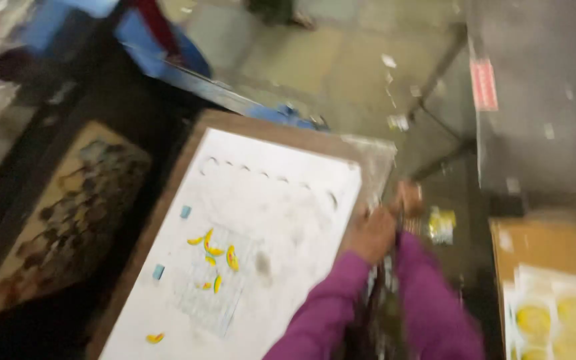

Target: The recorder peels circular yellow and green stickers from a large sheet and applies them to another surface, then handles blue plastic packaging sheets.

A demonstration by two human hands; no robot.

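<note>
Purple sleeves (341, 300) led to our hands: the left hand (371, 235) gripped the right edge of the large white board (268, 200) strewn with yellow scraps (213, 252); the right hand (409, 199), just beside it, was too blurred for us to tell its grip.

A grey concrete floor (315, 60) littered with pale paper scraps lies beyond the workbench. At left, a tan tray of dark, blurred pieces (68, 213) stands beside a blue metal frame (168, 67). At lower right, a stack of white sheets printed with yellow circles (558, 313) rests on brown cardboard (548, 243). A grey machine panel with a red label (541, 100) stands at upper right.
</note>
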